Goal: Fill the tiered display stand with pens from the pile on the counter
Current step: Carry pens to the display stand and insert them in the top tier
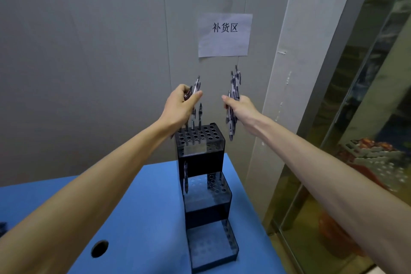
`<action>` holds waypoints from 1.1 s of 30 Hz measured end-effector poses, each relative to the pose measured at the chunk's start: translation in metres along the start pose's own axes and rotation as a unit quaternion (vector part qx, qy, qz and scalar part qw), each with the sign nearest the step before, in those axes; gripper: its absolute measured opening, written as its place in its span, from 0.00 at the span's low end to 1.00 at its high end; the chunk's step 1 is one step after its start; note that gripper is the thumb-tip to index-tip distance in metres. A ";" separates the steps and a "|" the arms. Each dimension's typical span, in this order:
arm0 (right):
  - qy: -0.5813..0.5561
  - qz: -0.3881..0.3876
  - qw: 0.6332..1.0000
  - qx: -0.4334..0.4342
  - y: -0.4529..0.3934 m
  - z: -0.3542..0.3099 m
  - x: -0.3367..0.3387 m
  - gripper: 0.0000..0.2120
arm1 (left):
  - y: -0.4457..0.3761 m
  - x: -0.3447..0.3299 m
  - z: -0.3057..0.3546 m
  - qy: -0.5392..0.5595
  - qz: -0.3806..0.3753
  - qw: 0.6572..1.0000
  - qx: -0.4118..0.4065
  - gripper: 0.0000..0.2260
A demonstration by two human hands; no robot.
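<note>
A black three-tier display stand [201, 158] with rows of round holes stands on the blue counter [138, 207]. A few pens [200, 115] stand in the back left holes of its top tier, and one pen [185, 177] stands at the left of the middle tier. My left hand [180, 104] hovers above the top tier's left side and grips a couple of pens [195, 87]. To the right of the stand, my right hand [239, 107] holds a bundle of several pens [233, 100] upright. The pile on the counter is out of view.
A grey wall stands right behind the stand, with a paper sign [224, 34] taped to it. A round cable hole [99, 248] sits in the counter at lower left. The counter's right edge runs close beside the stand, with a glass partition [355, 140] beyond.
</note>
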State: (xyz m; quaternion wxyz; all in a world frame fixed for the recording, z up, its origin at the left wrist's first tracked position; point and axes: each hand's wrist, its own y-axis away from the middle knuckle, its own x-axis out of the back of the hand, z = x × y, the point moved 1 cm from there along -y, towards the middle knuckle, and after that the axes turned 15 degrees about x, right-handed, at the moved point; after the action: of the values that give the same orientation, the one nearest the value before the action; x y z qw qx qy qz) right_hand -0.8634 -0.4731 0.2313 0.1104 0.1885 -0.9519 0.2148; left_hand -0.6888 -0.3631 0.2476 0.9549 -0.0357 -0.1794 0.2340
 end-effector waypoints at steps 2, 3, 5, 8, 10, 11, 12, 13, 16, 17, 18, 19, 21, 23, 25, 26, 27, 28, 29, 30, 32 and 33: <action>-0.021 0.005 1.000 -0.005 -0.009 -0.002 -0.003 0.21 | -0.003 -0.001 0.000 0.017 -0.007 1.000 -0.008 0.12; -0.028 0.005 1.000 -0.001 -0.014 -0.004 -0.005 0.23 | -0.006 -0.001 0.000 0.029 -0.008 1.000 -0.006 0.12; -0.030 0.009 0.999 0.013 -0.023 -0.002 -0.009 0.21 | -0.009 0.000 0.001 0.057 -0.002 0.998 -0.001 0.13; -0.022 0.012 0.999 0.034 -0.032 0.005 -0.012 0.16 | -0.014 -0.001 0.002 0.077 0.013 0.997 0.013 0.12; -0.021 0.018 0.999 0.045 -0.036 0.009 -0.013 0.10 | -0.017 -0.003 0.001 0.074 0.023 0.997 0.024 0.13; -0.019 0.020 0.998 0.050 -0.039 0.011 -0.013 0.08 | -0.018 -0.004 0.000 0.073 0.031 0.996 0.031 0.13; -0.015 0.022 0.998 0.052 -0.041 0.012 -0.013 0.09 | -0.019 -0.006 0.000 0.074 0.039 0.996 0.039 0.13; -0.015 0.023 0.998 0.055 -0.043 0.014 -0.012 0.10 | -0.019 -0.007 0.000 0.076 0.045 0.995 0.045 0.14; -0.024 0.019 0.998 0.057 -0.049 0.019 -0.005 0.12 | -0.022 -0.011 0.001 0.036 0.055 0.996 0.053 0.12; -0.024 0.017 0.998 0.061 -0.051 0.020 -0.003 0.13 | -0.024 -0.012 0.000 0.007 0.068 0.996 0.052 0.12; -0.023 0.016 0.997 0.068 -0.053 0.021 0.000 0.13 | -0.025 -0.013 0.000 -0.012 0.082 0.995 0.051 0.11; -0.023 0.013 0.997 0.077 -0.054 0.023 0.003 0.13 | -0.027 -0.014 0.000 -0.019 0.091 0.994 0.050 0.11; -0.029 -0.001 0.996 0.087 -0.056 0.024 0.008 0.13 | -0.029 -0.018 0.000 -0.022 0.100 0.994 0.049 0.09; -0.028 -0.033 0.994 0.101 -0.056 0.025 0.011 0.13 | -0.029 -0.023 0.001 -0.029 0.099 0.994 0.045 0.07; -0.009 -0.068 0.989 0.128 -0.055 0.025 0.013 0.13 | -0.029 -0.028 0.000 -0.045 0.094 0.994 0.043 0.06; -0.004 -0.079 0.987 0.139 -0.055 0.025 0.013 0.13 | -0.030 -0.029 -0.001 -0.063 0.094 0.993 0.039 0.05; -0.002 -0.082 0.985 0.151 -0.054 0.024 0.014 0.13 | -0.031 -0.030 -0.002 -0.086 0.096 0.991 0.035 0.05; -0.001 -0.081 0.983 0.164 -0.054 0.023 0.015 0.12 | -0.032 -0.031 -0.002 -0.110 0.098 0.989 0.030 0.05; -0.001 -0.080 0.982 0.173 -0.055 0.023 0.016 0.12 | -0.032 -0.031 -0.002 -0.130 0.101 0.986 0.028 0.05; -0.003 -0.083 0.981 0.178 -0.055 0.022 0.016 0.11 | -0.031 -0.032 -0.002 -0.144 0.108 0.983 0.027 0.05; -0.007 -0.097 0.979 0.179 -0.057 0.021 0.016 0.10 | -0.030 -0.032 -0.001 -0.161 0.131 0.978 0.029 0.06; -0.005 -0.101 0.978 0.180 -0.058 0.021 0.016 0.10 | -0.029 -0.033 -0.002 -0.164 0.140 0.976 0.030 0.07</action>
State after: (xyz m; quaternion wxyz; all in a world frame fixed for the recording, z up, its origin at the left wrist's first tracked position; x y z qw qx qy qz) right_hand -0.8571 -0.5359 0.2383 0.0914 0.3016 -0.8742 0.3694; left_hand -0.7026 -0.4038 0.2399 0.8708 0.0074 -0.3198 0.3732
